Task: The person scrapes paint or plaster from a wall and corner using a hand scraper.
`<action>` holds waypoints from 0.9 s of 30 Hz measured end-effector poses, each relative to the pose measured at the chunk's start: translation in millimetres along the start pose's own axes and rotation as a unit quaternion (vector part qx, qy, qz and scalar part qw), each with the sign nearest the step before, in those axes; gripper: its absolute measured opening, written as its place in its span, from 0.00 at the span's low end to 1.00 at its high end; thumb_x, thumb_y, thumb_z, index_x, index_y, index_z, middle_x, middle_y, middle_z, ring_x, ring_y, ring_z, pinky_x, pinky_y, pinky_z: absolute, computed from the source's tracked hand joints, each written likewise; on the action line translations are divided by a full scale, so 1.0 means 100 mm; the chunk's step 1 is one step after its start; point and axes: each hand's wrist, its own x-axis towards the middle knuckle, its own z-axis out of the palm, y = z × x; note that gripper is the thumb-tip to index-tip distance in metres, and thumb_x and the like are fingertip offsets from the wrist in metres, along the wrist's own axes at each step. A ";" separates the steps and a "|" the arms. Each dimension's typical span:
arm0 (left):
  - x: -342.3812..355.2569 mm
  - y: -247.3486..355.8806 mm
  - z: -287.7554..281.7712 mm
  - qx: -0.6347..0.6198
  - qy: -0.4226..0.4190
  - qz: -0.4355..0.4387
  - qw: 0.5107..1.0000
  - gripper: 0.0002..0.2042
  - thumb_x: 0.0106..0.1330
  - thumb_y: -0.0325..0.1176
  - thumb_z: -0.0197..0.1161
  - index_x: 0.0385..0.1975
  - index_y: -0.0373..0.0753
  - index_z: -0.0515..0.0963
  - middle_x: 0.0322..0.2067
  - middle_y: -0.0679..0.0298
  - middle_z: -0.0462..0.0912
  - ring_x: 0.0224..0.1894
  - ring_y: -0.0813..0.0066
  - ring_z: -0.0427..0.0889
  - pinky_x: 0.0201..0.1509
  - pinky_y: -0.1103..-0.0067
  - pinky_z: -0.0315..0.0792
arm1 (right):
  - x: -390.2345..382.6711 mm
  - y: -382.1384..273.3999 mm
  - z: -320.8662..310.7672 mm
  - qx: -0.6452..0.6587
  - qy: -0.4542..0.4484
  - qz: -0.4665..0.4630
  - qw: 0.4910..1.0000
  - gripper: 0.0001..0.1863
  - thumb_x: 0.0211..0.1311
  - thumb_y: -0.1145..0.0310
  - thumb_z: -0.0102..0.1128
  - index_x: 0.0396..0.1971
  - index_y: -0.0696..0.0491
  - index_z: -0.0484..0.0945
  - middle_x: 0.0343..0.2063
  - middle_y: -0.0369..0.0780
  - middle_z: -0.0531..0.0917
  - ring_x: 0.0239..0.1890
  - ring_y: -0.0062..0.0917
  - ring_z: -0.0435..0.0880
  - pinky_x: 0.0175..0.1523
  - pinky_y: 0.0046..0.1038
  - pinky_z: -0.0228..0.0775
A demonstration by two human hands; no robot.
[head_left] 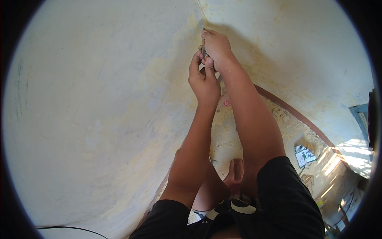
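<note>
A flat-bladed tool lay lengthwise along the wall corner, its grey blade pointing up at the crease; whether the edge was touching the plaster could not be told. The right hand had its fingers closed round the handle just beside the wall corner, with a fingertip near the root of the blade. The left hand, lower along that same corner, pinched the handle's bottom end between thumb and fingers. The tool looked light and slim — probably a stiff handle, easy to steer, with a thin blade that might flex or chip if twisted. The handle seemed the place to take hold, well back from the edge, and its dirty surface could prove a little slippery. Left of the wall corner spread a patchy pale wall; right of it, another stained wall. Below the corner lay a small pinkish scrap — and farther down to its right, a torn printed sheet.
</note>
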 end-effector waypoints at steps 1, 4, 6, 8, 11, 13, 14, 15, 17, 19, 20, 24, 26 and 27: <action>0.03 0.01 -0.01 0.002 0.000 -0.001 1.000 0.19 0.71 0.38 0.52 0.53 0.28 0.66 0.47 0.56 0.74 0.44 0.72 0.78 0.46 0.76 0.77 | 0.03 0.00 0.02 0.001 -0.001 0.002 1.000 0.11 0.67 0.64 0.48 0.35 0.55 0.74 0.17 0.39 0.71 0.11 0.21 0.66 0.13 0.25 0.57; 0.04 0.03 0.03 -0.006 0.001 -0.005 1.000 0.19 0.71 0.38 0.52 0.52 0.28 0.67 0.46 0.56 0.74 0.43 0.73 0.78 0.45 0.77 0.77 | 0.06 -0.02 0.00 -0.014 0.007 0.007 1.000 0.10 0.66 0.63 0.49 0.35 0.55 0.75 0.18 0.39 0.71 0.11 0.21 0.67 0.14 0.24 0.59; 0.04 0.06 0.05 0.008 0.009 0.005 1.000 0.19 0.71 0.38 0.52 0.52 0.27 0.68 0.45 0.56 0.75 0.42 0.74 0.79 0.44 0.77 0.78 | 0.06 -0.05 0.00 0.005 0.004 0.016 1.000 0.10 0.66 0.63 0.49 0.35 0.55 0.74 0.18 0.39 0.71 0.12 0.21 0.67 0.14 0.25 0.60; 0.06 0.07 0.04 0.003 0.005 0.006 1.000 0.19 0.71 0.38 0.53 0.52 0.27 0.68 0.45 0.56 0.75 0.41 0.73 0.79 0.44 0.77 0.78 | 0.10 -0.06 0.01 -0.006 0.000 0.012 1.000 0.10 0.66 0.63 0.50 0.34 0.55 0.74 0.17 0.39 0.71 0.12 0.21 0.67 0.14 0.25 0.60; 0.07 0.06 0.08 -0.001 0.005 0.006 1.000 0.20 0.71 0.39 0.53 0.52 0.27 0.68 0.45 0.55 0.75 0.41 0.72 0.79 0.44 0.76 0.78 | 0.14 -0.05 0.00 -0.013 0.004 -0.003 1.000 0.11 0.66 0.63 0.50 0.32 0.56 0.73 0.17 0.39 0.71 0.12 0.21 0.67 0.14 0.25 0.59; 0.04 0.05 0.08 0.001 0.008 0.002 1.000 0.20 0.70 0.39 0.54 0.52 0.27 0.68 0.45 0.55 0.75 0.41 0.72 0.79 0.44 0.76 0.78 | 0.13 -0.01 -0.01 -0.007 0.014 -0.012 1.000 0.11 0.65 0.63 0.50 0.31 0.56 0.72 0.17 0.39 0.71 0.12 0.21 0.67 0.14 0.25 0.59; 0.02 0.05 0.09 -0.002 0.020 0.015 1.000 0.20 0.70 0.39 0.54 0.52 0.27 0.68 0.45 0.55 0.75 0.42 0.72 0.79 0.44 0.76 0.78 | 0.11 -0.02 -0.02 -0.006 0.007 -0.005 1.000 0.11 0.65 0.63 0.50 0.30 0.56 0.72 0.17 0.39 0.71 0.12 0.21 0.67 0.14 0.25 0.59; 0.02 0.05 0.10 -0.006 0.032 0.027 0.999 0.20 0.70 0.39 0.54 0.52 0.27 0.68 0.45 0.55 0.75 0.42 0.72 0.79 0.44 0.76 0.78 | 0.10 -0.04 -0.02 -0.007 0.000 0.002 1.000 0.11 0.65 0.63 0.50 0.30 0.55 0.72 0.17 0.39 0.71 0.12 0.21 0.67 0.14 0.25 0.59; 0.07 0.05 0.09 -0.007 0.025 0.020 0.999 0.20 0.70 0.39 0.54 0.52 0.27 0.68 0.45 0.55 0.75 0.42 0.72 0.79 0.44 0.76 0.78 | 0.14 -0.05 0.00 -0.006 -0.003 -0.006 1.000 0.11 0.65 0.63 0.50 0.29 0.55 0.72 0.17 0.39 0.71 0.12 0.21 0.67 0.14 0.25 0.59; 0.05 0.03 0.10 -0.008 0.018 0.008 1.000 0.20 0.70 0.38 0.54 0.52 0.27 0.68 0.45 0.55 0.75 0.42 0.72 0.79 0.45 0.76 0.78 | 0.15 -0.03 -0.03 -0.005 -0.004 -0.011 1.000 0.11 0.65 0.63 0.50 0.29 0.55 0.72 0.16 0.39 0.71 0.12 0.21 0.67 0.14 0.25 0.59; 0.03 0.01 0.11 -0.012 0.022 0.004 1.000 0.20 0.70 0.38 0.54 0.52 0.27 0.68 0.45 0.55 0.74 0.42 0.72 0.79 0.45 0.76 0.78 | 0.10 -0.04 -0.05 -0.007 0.000 -0.002 1.000 0.11 0.65 0.63 0.51 0.29 0.55 0.72 0.16 0.39 0.71 0.12 0.21 0.67 0.14 0.25 0.59; 0.04 -0.03 0.06 -0.034 0.001 -0.021 0.999 0.20 0.70 0.38 0.54 0.53 0.27 0.67 0.46 0.56 0.73 0.42 0.72 0.79 0.45 0.76 0.78 | 0.16 0.01 -0.04 -0.024 -0.022 0.005 0.999 0.10 0.65 0.63 0.51 0.30 0.54 0.73 0.18 0.38 0.72 0.12 0.21 0.67 0.14 0.25 0.59; 0.03 -0.05 0.07 -0.030 0.000 -0.022 0.999 0.21 0.70 0.38 0.55 0.53 0.27 0.67 0.46 0.56 0.73 0.42 0.72 0.79 0.46 0.76 0.78 | 0.14 0.02 -0.07 -0.009 -0.004 0.005 1.000 0.10 0.65 0.63 0.52 0.32 0.54 0.74 0.18 0.38 0.72 0.12 0.21 0.67 0.14 0.25 0.59; 0.03 -0.05 0.06 -0.026 -0.002 -0.024 0.999 0.21 0.70 0.38 0.55 0.53 0.27 0.66 0.46 0.56 0.73 0.42 0.72 0.79 0.46 0.77 0.78 | 0.11 0.02 -0.07 0.006 0.015 0.006 1.000 0.10 0.65 0.62 0.52 0.34 0.54 0.75 0.19 0.38 0.72 0.12 0.21 0.67 0.14 0.25 0.59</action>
